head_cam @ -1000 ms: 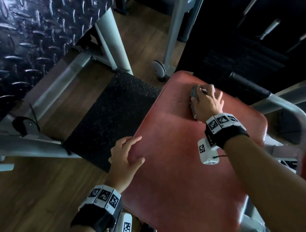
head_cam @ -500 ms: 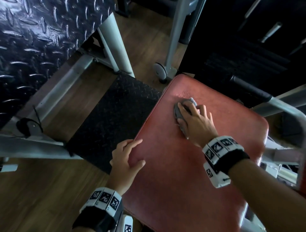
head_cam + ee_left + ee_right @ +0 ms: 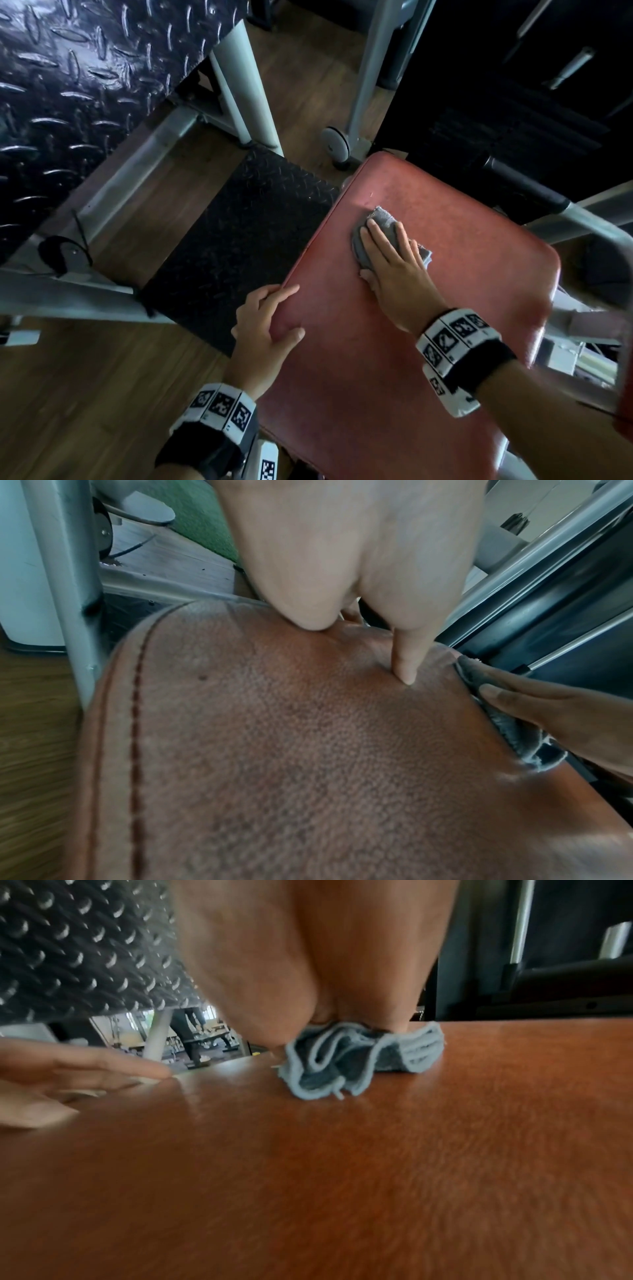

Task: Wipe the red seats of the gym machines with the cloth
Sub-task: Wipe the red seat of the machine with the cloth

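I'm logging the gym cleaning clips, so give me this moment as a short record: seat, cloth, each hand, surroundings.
seat: red seat, padded, stitched seam along its left edge
cloth: grey cloth, bunched, lying on the far part of the seat
right hand: right hand presses flat on the cloth, fingers straight
left hand: left hand rests on the seat's left edge, fingers relaxed, holding nothing
surroundings: black tread plate on the wooden floor left of the seat; grey metal frame beyond
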Demonstrator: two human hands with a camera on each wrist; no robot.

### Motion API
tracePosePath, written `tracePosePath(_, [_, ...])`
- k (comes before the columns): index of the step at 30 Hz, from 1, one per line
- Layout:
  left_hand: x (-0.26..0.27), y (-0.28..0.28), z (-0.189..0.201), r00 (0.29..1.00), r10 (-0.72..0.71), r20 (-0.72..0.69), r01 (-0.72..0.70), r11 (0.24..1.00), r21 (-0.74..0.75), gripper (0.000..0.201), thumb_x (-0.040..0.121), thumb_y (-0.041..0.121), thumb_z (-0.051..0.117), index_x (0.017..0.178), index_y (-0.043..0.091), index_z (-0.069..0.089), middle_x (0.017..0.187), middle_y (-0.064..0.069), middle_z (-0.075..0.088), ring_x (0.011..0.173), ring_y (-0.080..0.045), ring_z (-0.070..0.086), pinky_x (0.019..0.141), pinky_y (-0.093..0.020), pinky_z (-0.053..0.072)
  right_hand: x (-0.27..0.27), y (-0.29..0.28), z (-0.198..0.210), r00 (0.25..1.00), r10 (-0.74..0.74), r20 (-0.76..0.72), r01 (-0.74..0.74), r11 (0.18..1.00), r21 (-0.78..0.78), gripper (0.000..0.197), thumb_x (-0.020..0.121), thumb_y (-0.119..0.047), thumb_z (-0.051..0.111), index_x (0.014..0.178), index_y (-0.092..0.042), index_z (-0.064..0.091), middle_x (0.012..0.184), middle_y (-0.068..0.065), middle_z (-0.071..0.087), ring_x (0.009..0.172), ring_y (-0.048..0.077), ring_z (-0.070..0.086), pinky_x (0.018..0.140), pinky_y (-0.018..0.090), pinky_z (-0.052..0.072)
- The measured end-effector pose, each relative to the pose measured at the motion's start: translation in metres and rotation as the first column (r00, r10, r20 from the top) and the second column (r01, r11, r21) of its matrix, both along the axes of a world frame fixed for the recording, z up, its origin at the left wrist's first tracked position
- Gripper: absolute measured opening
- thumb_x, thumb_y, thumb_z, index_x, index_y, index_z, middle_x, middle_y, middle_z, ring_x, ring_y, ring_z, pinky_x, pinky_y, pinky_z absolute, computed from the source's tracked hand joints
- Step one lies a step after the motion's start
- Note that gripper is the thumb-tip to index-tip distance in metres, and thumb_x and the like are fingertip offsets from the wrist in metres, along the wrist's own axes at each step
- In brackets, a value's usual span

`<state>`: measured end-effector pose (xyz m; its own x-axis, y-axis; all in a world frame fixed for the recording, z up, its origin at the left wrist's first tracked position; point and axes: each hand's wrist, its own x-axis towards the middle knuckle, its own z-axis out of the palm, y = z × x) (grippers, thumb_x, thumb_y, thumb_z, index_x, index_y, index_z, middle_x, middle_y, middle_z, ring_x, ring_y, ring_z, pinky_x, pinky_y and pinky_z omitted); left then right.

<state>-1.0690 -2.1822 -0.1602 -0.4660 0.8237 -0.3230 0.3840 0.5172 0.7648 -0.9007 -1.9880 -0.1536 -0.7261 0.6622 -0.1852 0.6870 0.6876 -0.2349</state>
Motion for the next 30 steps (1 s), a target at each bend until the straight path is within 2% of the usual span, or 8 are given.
tracePosePath(2, [0.000,0.001,0.000,1.000,-0.003,-0.006,0.003,1.000,0.000,0.064,0.080,0.029,0.075,0.131,0.054,0.047,0.135,0.028,0.033,0.128,0.002,0.029,0.107,-0.037,0.020,-0.003,0.011,-0.006,0.999,-0.038,0.000,0.038,0.998,-0.046,0.063,0.101,-0.039,0.036,0.155,-0.020,0.010,0.162,-0.006,0.004,0.148,0.033,-0.008,0.118,0.053,0.005])
tracePosePath(6, [0.002,0.000,-0.001,1.000,-0.003,-0.008,0.003,1.000,0.006,0.064,0.081,0.030,0.075,0.131,0.056,0.046,0.135,0.030,0.031,0.128,0.007,0.025,0.105,-0.034,0.018,-0.018,0.035,-0.005,0.992,-0.124,0.008,0.124,0.992,-0.010,0.061,0.102,-0.040,0.034,0.155,-0.022,0.010,0.162,-0.004,0.003,0.148,0.034,-0.007,0.116,0.056,0.007])
tracePosePath(15, [-0.001,0.000,-0.004,0.999,-0.031,-0.015,0.031,1.000,-0.002,0.063,0.081,0.032,0.073,0.131,0.058,0.044,0.137,0.026,0.029,0.129,0.000,0.027,0.107,-0.033,0.016,-0.083,0.103,-0.008,0.942,-0.335,0.030,0.336,0.939,-0.069,0.061,0.100,-0.041,0.034,0.154,-0.028,0.008,0.162,-0.005,-0.005,0.146,0.036,-0.012,0.116,0.059,0.000])
tracePosePath(20, [-0.009,0.009,0.005,0.993,-0.056,0.107,0.064,0.995,-0.071,0.060,0.080,0.033,0.073,0.123,0.063,0.044,0.131,0.029,0.031,0.126,0.000,0.030,0.111,-0.043,0.023,-0.078,0.084,-0.001,0.987,-0.158,0.002,0.158,0.984,-0.082,0.060,0.100,-0.042,0.035,0.154,-0.031,0.012,0.162,-0.009,-0.002,0.147,0.032,-0.012,0.116,0.060,0.001])
tracePosePath(23, [-0.020,0.028,0.013,0.994,-0.055,0.099,0.066,0.992,-0.106,0.037,0.075,0.049,0.064,0.107,0.064,0.052,0.123,0.026,0.041,0.121,-0.006,0.043,0.109,-0.049,0.033,-0.060,0.058,0.010,0.989,-0.082,-0.126,0.057,0.980,-0.190,0.059,0.099,-0.047,0.039,0.151,-0.041,0.014,0.160,-0.007,-0.018,0.145,0.034,-0.019,0.115,0.057,-0.006])
tracePosePath(25, [-0.026,0.051,0.022,0.995,-0.101,-0.010,0.098,0.985,-0.140,0.025,0.082,0.048,0.064,0.105,0.055,0.058,0.123,0.021,0.045,0.121,-0.011,0.045,0.108,-0.047,0.030,-0.033,0.041,0.014,0.960,-0.207,-0.191,0.163,0.961,-0.222,0.061,0.097,-0.049,0.042,0.149,-0.050,0.011,0.156,-0.007,-0.030,0.143,0.033,-0.026,0.111,0.051,-0.011])
tracePosePath(27, [-0.027,0.082,0.033,0.981,-0.155,-0.120,0.134,0.977,-0.167,0.030,0.086,0.044,0.064,0.115,0.044,0.059,0.129,0.012,0.044,0.123,-0.017,0.042,0.106,-0.044,0.027,0.006,0.029,0.009,0.914,-0.371,-0.163,0.341,0.922,-0.186,0.059,0.097,-0.051,0.041,0.146,-0.056,0.009,0.154,-0.007,-0.034,0.141,0.034,-0.030,0.109,0.051,-0.012])
tracePosePath(30, [-0.018,0.130,0.044,0.937,-0.223,-0.268,0.212,0.975,-0.070,0.044,0.083,0.041,0.067,0.125,0.033,0.057,0.132,0.003,0.042,0.123,-0.025,0.042,0.102,-0.044,0.031,0.084,0.021,-0.003,0.768,-0.640,-0.028,0.630,0.762,-0.147,0.059,0.095,-0.056,0.037,0.146,-0.056,0.008,0.156,-0.003,-0.032,0.141,0.037,-0.028,0.113,0.059,-0.008])
